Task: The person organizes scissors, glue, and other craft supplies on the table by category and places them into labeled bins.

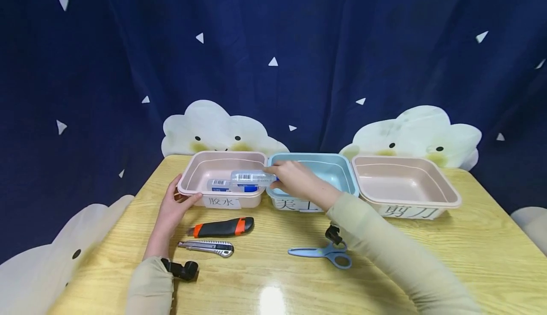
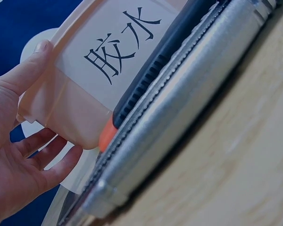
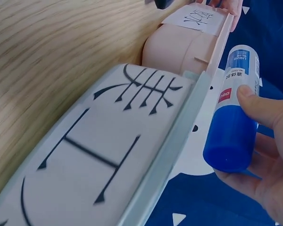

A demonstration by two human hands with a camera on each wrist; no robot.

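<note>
My right hand (image 1: 295,178) pinches a clear liquid glue bottle (image 3: 238,89) with a blue cap, between thumb and fingers. In the head view this glue bottle (image 1: 249,178) lies level over the right side of the left pink bin (image 1: 198,175), its cap end toward the blue bin (image 1: 314,157). Another glue bottle (image 1: 218,185) rests inside the pink bin, partly hidden by the held one. My left hand (image 1: 173,207) holds the pink bin at its front left corner. Its thumb lies on the front rim, and the fingers (image 2: 61,167) are around the side.
In front of the bins lie a black and orange utility knife (image 1: 220,227), a silver utility knife (image 1: 209,247) and blue scissors (image 1: 325,253). A second pink bin (image 1: 410,206) stands at the right. Behind the table (image 1: 248,282) hangs a dark blue curtain (image 1: 239,82).
</note>
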